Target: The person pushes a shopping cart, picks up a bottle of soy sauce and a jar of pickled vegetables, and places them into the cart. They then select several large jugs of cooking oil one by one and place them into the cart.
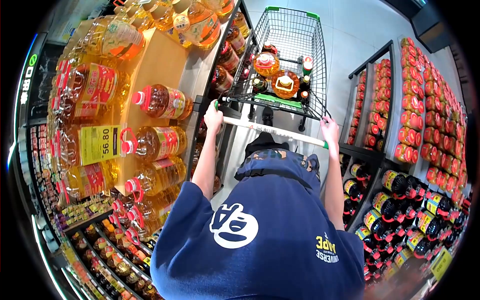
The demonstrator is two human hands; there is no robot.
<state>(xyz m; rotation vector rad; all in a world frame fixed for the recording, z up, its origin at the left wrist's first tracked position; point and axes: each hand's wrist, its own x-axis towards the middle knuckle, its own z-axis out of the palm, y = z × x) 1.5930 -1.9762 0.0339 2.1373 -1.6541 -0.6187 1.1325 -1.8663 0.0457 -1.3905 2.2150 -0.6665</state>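
A wire shopping cart (322, 37) with green trim stands in front of me, its white handle bar (287, 134) crossing before my waist. My left hand (213, 118) is closed around the left end of the bar, by the cart's rear corner. At the other end, my right hand (329, 131) grips the bar near its green cap, fingers close to the wire frame. Inside the basket are two large jugs of golden oil (286, 86), a dark bottle (259, 84) and a green bottle (307, 66). Other small bottles there are partly hidden.
Large oil jugs (160, 142) crowd the left display, beside a yellow price sign (100, 144) reading 56.80. On the right are stacked red-lidded jars (411, 102) and dark sauce bottles (385, 205). Tiled floor (345, 25) shows beyond the cart, between the shelves.
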